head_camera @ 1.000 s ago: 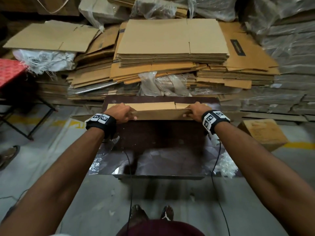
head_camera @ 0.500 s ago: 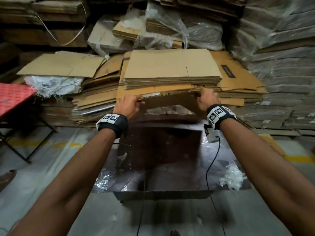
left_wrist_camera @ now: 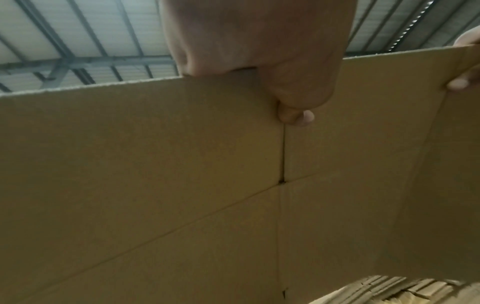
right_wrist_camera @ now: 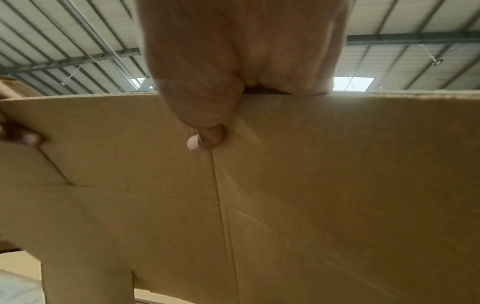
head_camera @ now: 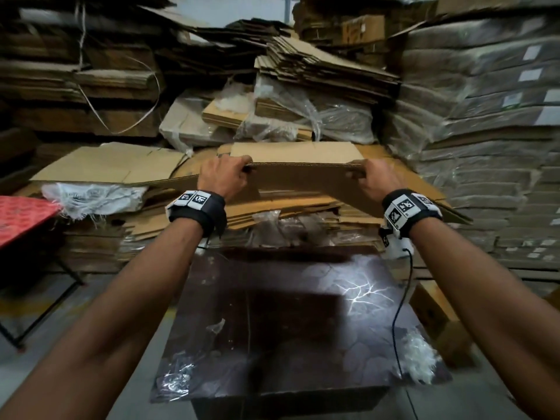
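A flattened brown cardboard box (head_camera: 300,180) hangs in the air above the far edge of a dark table (head_camera: 272,328). My left hand (head_camera: 225,174) grips its top edge at the left, my right hand (head_camera: 377,177) at the right. In the left wrist view the thumb (left_wrist_camera: 296,111) presses the near face of the cardboard box (left_wrist_camera: 182,185) beside a flap slit. In the right wrist view the thumb (right_wrist_camera: 205,133) lies on the cardboard box (right_wrist_camera: 311,185) the same way, and the other fingers are hidden behind the top edge.
Stacks of flattened cartons (head_camera: 303,213) fill the space behind the table, with plastic-wrapped bundles (head_camera: 303,116) above and wrapped pallets (head_camera: 485,131) at the right. A red-topped table (head_camera: 21,216) stands at the left. A closed box (head_camera: 436,316) sits on the floor at the right.
Both hands have lifted the flat box from the table's far edge up to the height of the carton stack, and my head has tilted up.
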Motion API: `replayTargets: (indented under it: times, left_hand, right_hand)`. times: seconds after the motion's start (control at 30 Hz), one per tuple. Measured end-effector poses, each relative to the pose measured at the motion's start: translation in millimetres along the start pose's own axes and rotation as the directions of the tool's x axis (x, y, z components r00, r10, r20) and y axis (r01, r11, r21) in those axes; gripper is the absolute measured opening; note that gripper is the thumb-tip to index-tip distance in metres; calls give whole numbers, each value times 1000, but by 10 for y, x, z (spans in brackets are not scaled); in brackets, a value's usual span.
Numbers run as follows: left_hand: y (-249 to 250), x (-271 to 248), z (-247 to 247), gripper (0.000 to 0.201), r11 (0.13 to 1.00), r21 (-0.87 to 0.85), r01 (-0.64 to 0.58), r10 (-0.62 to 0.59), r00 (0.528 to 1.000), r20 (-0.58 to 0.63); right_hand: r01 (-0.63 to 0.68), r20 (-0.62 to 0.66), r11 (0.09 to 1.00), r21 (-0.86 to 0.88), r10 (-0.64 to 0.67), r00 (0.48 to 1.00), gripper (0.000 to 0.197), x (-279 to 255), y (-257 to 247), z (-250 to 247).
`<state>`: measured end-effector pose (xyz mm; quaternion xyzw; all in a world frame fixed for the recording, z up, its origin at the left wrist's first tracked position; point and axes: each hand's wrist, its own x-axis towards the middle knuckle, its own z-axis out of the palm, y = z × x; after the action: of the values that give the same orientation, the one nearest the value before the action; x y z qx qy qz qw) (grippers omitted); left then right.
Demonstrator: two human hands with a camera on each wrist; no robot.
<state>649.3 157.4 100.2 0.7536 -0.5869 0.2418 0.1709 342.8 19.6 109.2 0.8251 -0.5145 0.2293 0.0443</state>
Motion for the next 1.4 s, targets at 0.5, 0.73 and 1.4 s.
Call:
replayTargets:
  times: [0.5, 0.73, 1.4]
  left_hand:
    - [31, 1017, 73, 32, 987, 116, -110, 120, 989, -82]
    - [114, 1894, 656, 41, 980, 159, -120, 140, 983, -123]
    - [-130, 2870, 2433, 37, 963, 167, -214, 204, 976, 71]
  right_hand:
    - [133, -224, 989, -67, -145, 964, 37, 779, 207, -38]
    - [157, -232, 981, -115, -180, 956, 39, 1771, 563, 340]
    - [174, 9, 950, -259, -178, 984, 60, 3043, 1019, 1907]
